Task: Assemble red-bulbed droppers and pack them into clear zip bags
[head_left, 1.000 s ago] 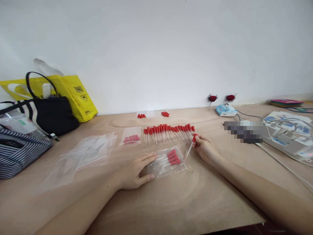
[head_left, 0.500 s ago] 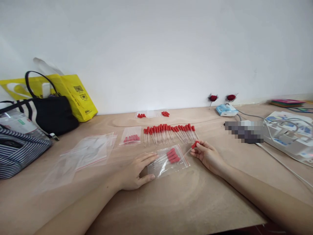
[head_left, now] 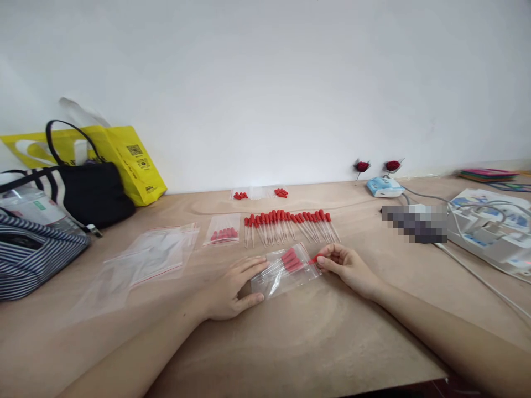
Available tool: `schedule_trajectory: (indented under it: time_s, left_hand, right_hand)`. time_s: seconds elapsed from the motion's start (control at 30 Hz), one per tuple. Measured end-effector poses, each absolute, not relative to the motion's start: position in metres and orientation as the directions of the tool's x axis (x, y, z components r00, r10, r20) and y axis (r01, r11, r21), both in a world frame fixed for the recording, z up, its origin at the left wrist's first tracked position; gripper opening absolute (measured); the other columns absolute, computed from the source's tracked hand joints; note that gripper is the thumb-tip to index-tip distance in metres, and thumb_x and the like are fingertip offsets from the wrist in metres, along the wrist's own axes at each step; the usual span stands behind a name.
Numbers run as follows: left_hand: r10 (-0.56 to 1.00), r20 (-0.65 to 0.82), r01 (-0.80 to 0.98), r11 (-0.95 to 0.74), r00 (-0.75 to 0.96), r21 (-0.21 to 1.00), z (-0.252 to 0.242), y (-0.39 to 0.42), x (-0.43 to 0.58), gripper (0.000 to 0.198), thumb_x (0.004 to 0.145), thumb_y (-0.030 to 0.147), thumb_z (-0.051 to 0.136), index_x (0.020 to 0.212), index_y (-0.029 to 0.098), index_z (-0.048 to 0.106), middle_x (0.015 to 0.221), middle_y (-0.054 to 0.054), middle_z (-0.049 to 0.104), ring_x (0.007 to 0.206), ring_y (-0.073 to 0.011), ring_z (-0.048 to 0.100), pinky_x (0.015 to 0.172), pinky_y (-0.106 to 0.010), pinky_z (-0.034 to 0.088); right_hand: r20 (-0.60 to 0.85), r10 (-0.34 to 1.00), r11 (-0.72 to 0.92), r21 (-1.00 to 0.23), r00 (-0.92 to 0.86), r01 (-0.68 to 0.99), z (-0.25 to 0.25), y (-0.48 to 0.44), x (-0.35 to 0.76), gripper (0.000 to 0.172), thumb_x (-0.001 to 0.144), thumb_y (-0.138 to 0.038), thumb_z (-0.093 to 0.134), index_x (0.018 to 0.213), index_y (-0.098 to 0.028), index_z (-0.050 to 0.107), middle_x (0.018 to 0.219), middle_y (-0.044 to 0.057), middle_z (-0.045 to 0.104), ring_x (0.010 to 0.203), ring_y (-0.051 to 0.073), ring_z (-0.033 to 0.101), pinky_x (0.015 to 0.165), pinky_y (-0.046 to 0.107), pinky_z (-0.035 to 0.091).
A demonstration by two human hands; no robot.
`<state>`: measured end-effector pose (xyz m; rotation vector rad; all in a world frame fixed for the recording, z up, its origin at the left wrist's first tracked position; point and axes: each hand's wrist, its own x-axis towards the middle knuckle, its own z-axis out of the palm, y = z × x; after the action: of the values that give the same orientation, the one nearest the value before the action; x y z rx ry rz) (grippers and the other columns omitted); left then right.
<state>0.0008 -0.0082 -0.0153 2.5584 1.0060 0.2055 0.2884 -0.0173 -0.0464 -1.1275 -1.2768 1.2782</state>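
In my right hand [head_left: 342, 268] the fingers pinch the red bulb of a dropper [head_left: 316, 259]. Its tip end is at the right-hand opening of a clear zip bag [head_left: 269, 284], partly inside it. Several other droppers with red bulbs [head_left: 292, 257] lie side by side within that bag, their clear stems pointing left. My left hand [head_left: 236, 290] rests on the bag's left end, thumb and fingers spread apart, holding it down against the table. Just beyond the bag, a row of loose droppers [head_left: 274, 225] lies with red bulbs toward the wall.
A filled zip bag [head_left: 224, 229] lies left of the row, near a stack of flat zip bags [head_left: 160, 251]. More red bulbs [head_left: 281, 193] lie by the wall. Handbags [head_left: 91, 193] and a yellow bag [head_left: 139, 166] stand left; cables and a white device [head_left: 489, 232] occupy the right.
My right hand has moved left and slightly down, bringing the dropper from just outside the zip bag into its opening. My left hand stays on the bag.
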Motion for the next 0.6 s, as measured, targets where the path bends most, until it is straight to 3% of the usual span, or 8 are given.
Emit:
schedule_trajectory:
  time_s: [0.13, 0.27, 0.37, 0.47, 0.6]
  left_hand:
    - [0.679, -0.010, 0.626, -0.671, 0.734, 0.397, -0.013, -0.009, 0.002, 0.056, 0.084, 0.045, 0.044, 0.134, 0.026, 0.028, 0.141, -0.004, 0.029, 0.127, -0.0246, 0.027, 0.104, -0.044, 0.026]
    - [0.680, 0.003, 0.623, -0.674, 0.734, 0.397, -0.013, -0.009, 0.003, 0.055, 0.083, 0.045, 0.044, 0.133, 0.026, 0.030, 0.140, -0.004, 0.030, 0.127, -0.0244, 0.028, 0.104, -0.043, 0.026]
    - [0.678, 0.019, 0.614, -0.676, 0.735, 0.408, -0.014, -0.009, 0.003, 0.055, 0.083, 0.045, 0.045, 0.132, 0.027, 0.031, 0.140, -0.004, 0.031, 0.126, -0.0247, 0.029, 0.104, -0.043, 0.026]
    - [0.678, 0.025, 0.609, -0.676, 0.735, 0.415, -0.014, -0.009, 0.002, 0.053, 0.084, 0.044, 0.045, 0.132, 0.027, 0.031, 0.139, -0.004, 0.031, 0.126, -0.0243, 0.029, 0.103, -0.043, 0.027]
    - [0.667, 0.004, 0.602, -0.674, 0.745, 0.428, -0.012, -0.007, 0.000, 0.055, 0.083, 0.041, 0.047, 0.133, 0.026, 0.031, 0.140, -0.005, 0.031, 0.127, -0.0240, 0.028, 0.104, -0.044, 0.025]
  right_hand:
    - [0.096, 0.989, 0.120, -0.967, -0.114, 0.225, -0.053, -0.013, 0.289, 0.028, 0.064, -0.044, 0.066, 0.070, -0.017, 0.060, 0.066, 0.000, 0.056, 0.060, 0.012, 0.050, 0.058, 0.026, 0.040]
    - [0.201, 0.955, 0.272, -0.884, -0.217, 0.381, -0.050, -0.013, 0.288, 0.029, 0.074, -0.046, 0.056, 0.065, -0.019, 0.064, 0.083, 0.005, 0.055, 0.082, 0.018, 0.052, 0.074, 0.031, 0.041]
    - [0.194, 0.913, 0.341, -0.846, -0.359, 0.409, -0.043, -0.019, 0.286, 0.034, 0.080, -0.046, 0.047, 0.068, -0.021, 0.067, 0.094, 0.006, 0.053, 0.098, 0.021, 0.048, 0.085, 0.034, 0.037]
    - [0.167, 0.872, 0.364, -0.850, -0.461, 0.381, -0.039, -0.023, 0.285, 0.028, 0.079, -0.045, 0.050, 0.081, -0.024, 0.069, 0.103, 0.005, 0.052, 0.102, 0.021, 0.046, 0.091, 0.034, 0.033]
    - [0.106, 0.920, 0.252, -0.897, -0.377, 0.363, -0.040, -0.012, 0.288, 0.028, 0.074, -0.044, 0.057, 0.080, -0.019, 0.066, 0.089, 0.005, 0.055, 0.084, 0.017, 0.053, 0.079, 0.031, 0.041]
